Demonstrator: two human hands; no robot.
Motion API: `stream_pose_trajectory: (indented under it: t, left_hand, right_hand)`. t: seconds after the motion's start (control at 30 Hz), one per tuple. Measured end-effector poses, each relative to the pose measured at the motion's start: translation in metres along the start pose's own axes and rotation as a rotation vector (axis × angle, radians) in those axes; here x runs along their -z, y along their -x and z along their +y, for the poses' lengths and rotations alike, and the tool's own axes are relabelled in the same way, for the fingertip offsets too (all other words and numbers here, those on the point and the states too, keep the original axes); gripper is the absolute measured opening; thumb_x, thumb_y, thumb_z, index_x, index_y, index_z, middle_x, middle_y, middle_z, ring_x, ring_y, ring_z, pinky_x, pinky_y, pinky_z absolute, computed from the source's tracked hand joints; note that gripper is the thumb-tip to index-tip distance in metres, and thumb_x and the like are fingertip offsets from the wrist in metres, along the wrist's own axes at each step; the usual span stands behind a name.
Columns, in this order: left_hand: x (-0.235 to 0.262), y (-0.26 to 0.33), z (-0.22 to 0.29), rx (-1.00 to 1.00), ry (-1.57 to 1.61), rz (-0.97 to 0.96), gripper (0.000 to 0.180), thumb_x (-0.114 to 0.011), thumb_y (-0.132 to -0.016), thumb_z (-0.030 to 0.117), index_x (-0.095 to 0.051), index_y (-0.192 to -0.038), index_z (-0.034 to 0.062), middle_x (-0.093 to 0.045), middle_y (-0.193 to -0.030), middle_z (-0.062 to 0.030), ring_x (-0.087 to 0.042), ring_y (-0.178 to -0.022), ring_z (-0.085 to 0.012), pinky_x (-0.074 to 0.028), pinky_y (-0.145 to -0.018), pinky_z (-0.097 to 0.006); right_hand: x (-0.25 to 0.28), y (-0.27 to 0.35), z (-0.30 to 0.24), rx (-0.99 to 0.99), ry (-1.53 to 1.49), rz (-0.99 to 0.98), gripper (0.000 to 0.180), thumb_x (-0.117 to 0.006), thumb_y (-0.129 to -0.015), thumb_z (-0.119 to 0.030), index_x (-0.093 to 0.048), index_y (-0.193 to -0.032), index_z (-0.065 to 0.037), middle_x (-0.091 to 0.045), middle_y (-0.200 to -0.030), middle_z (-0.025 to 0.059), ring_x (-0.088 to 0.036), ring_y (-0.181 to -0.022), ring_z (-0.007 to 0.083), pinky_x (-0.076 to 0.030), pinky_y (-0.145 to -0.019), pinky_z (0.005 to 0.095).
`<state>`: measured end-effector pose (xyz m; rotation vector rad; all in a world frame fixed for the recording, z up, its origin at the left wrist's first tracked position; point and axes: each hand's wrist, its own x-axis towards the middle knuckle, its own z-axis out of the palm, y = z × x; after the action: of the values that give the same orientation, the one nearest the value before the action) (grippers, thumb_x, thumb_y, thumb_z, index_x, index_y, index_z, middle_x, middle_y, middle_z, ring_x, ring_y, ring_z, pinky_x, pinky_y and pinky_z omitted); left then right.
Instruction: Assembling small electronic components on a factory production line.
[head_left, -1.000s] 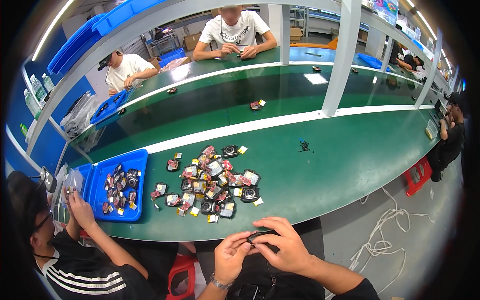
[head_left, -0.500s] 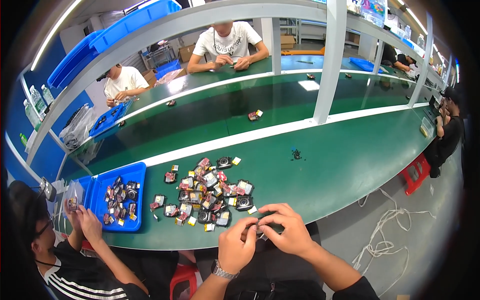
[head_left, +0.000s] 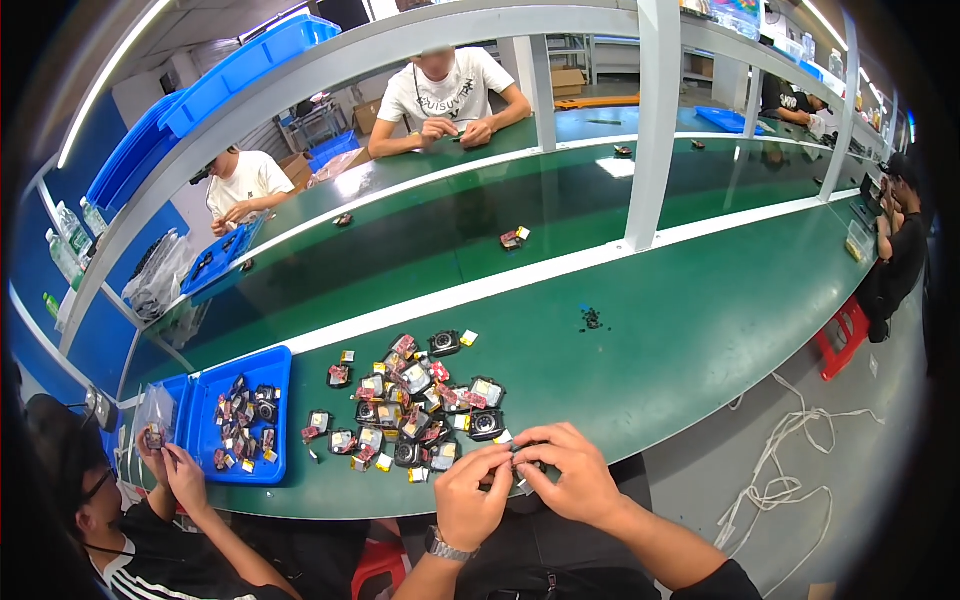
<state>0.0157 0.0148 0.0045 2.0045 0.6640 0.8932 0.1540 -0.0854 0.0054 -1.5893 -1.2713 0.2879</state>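
My left hand (head_left: 471,498), with a metal watch on its wrist, and my right hand (head_left: 572,474) meet over the table's near edge. Fingertips of both are pinched together on a small dark part (head_left: 516,462); most of it is hidden behind the fingers, so its kind cannot be made out. Just beyond my left hand lies a heap of opened black device housings (head_left: 408,425), with red circuit boards and silver-and-yellow battery packs hanging out. A small scatter of tiny black pieces (head_left: 592,318) sits farther off on the green table (head_left: 640,370).
To the left, a blue tray (head_left: 283,420) holds more such devices, beside a co-worker's hands (head_left: 180,470) holding one. White posts (head_left: 652,130) and a rail divide the bench. Other people work across it. White cables (head_left: 775,480) lie on the floor at right.
The view has shifted slightly, so the table's near edge sits a little lower. Both my hands stay together, fingers still pinching the small dark part.
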Motion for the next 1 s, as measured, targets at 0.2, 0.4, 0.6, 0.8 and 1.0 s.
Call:
stream_pose_trajectory:
  t: [0.2,0.4,0.6,0.8,1.0]
  left_hand:
    - [0.0019,-0.0001,0.0,-0.041,-0.008,-0.003,0.012,-0.072,-0.087,-0.004,-0.076,-0.098,-0.0037,-0.076,-0.105,-0.0151,-0.075,-0.081,-0.0162,-0.061,-0.066,-0.026]
    - [0.0022,0.0018,-0.0047,-0.122,-0.077,-0.005,0.013,-0.073,-0.086,-0.003,-0.076,-0.099,-0.003,-0.076,-0.105,-0.0153,-0.076,-0.082,-0.0189,-0.061,-0.068,-0.028]
    - [0.0029,0.0022,-0.0098,-0.204,-0.137,-0.008,0.013,-0.073,-0.085,-0.004,-0.075,-0.098,-0.0032,-0.076,-0.104,-0.0156,-0.076,-0.081,-0.0198,-0.061,-0.067,-0.028]
    - [0.0038,0.0014,-0.0018,-0.084,-0.039,-0.014,0.013,-0.073,-0.085,-0.003,-0.075,-0.097,-0.003,-0.076,-0.103,-0.0153,-0.075,-0.079,-0.0194,-0.061,-0.066,-0.028]
    - [0.0068,0.0015,-0.007,-0.138,-0.038,-0.045,0.012,-0.074,-0.085,-0.003,-0.076,-0.097,-0.0028,-0.076,-0.106,-0.0164,-0.076,-0.082,-0.0197,-0.062,-0.068,-0.028]
  right_hand:
    - [0.0026,-0.0005,-0.0013,-0.023,-0.002,-0.031,0.012,-0.075,-0.084,-0.006,-0.076,-0.097,-0.006,-0.071,-0.115,0.0072,-0.064,-0.109,0.0282,-0.053,-0.093,0.0383]
    - [0.0037,0.0,-0.0008,-0.028,-0.005,-0.045,0.012,-0.075,-0.085,-0.006,-0.076,-0.098,-0.006,-0.071,-0.116,0.0071,-0.064,-0.109,0.0283,-0.053,-0.093,0.0382]
    - [0.0056,-0.001,0.0021,-0.008,-0.01,-0.078,0.011,-0.075,-0.086,-0.006,-0.075,-0.097,-0.006,-0.071,-0.117,0.006,-0.063,-0.11,0.0279,-0.053,-0.093,0.0379]
    - [0.0088,-0.0023,0.0005,-0.01,-0.003,-0.107,0.01,-0.075,-0.087,-0.007,-0.075,-0.097,-0.006,-0.071,-0.118,0.0057,-0.062,-0.112,0.0281,-0.052,-0.094,0.0385]
    - [0.0086,-0.0018,0.001,-0.031,-0.011,-0.106,0.01,-0.075,-0.087,-0.008,-0.076,-0.097,-0.007,-0.071,-0.119,0.0057,-0.062,-0.112,0.0282,-0.052,-0.094,0.0389]
